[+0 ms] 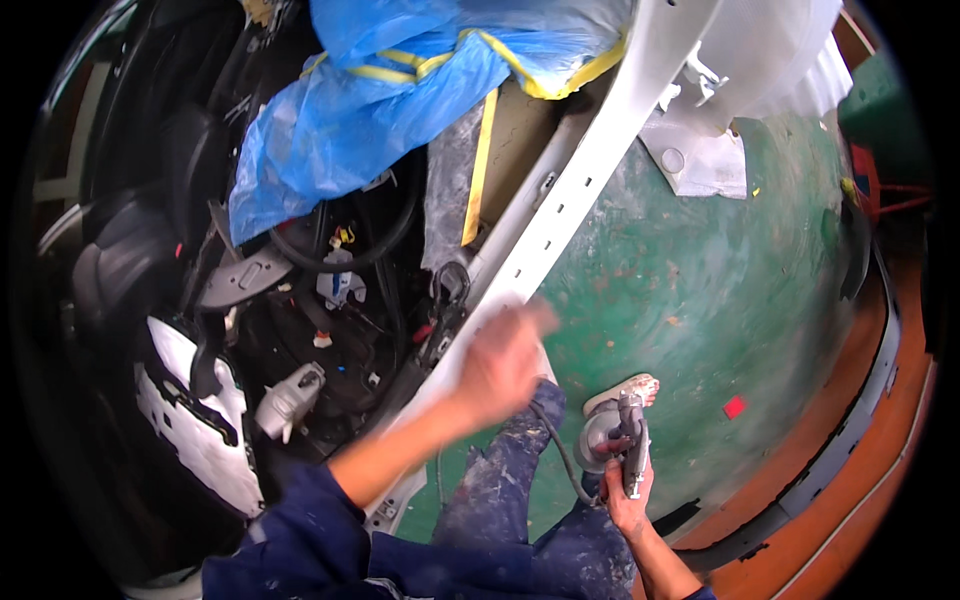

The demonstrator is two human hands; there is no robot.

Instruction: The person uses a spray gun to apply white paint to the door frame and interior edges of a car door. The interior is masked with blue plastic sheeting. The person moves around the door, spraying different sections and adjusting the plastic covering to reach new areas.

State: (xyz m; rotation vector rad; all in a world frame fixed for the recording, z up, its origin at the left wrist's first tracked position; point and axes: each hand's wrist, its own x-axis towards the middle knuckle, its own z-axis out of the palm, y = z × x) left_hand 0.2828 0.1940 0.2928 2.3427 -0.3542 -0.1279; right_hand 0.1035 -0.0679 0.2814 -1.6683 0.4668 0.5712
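Note:
My left hand (500,365) is over the long white car body sill (565,220). Motion smears its fingers, so I cannot tell whether they touch the metal or hold anything. Low on the right, my right hand (628,505) is closed around a silver metal hand tool (634,445) shaped like a spray gun. A rounded, cup-like part (600,438) shows on the tool's left side. From there a thin dark hose (565,455) curves toward my knee. The tool is held above my legs, in front of my light-coloured shoe (640,386).
Left of the sill is the car's stripped interior, with a steering wheel (345,262) and loose wiring. Blue plastic sheeting (380,140) with yellow tape drapes over it. A white panel (790,60) stands at far right. A long grey trim strip (840,450) lies on the floor (690,300).

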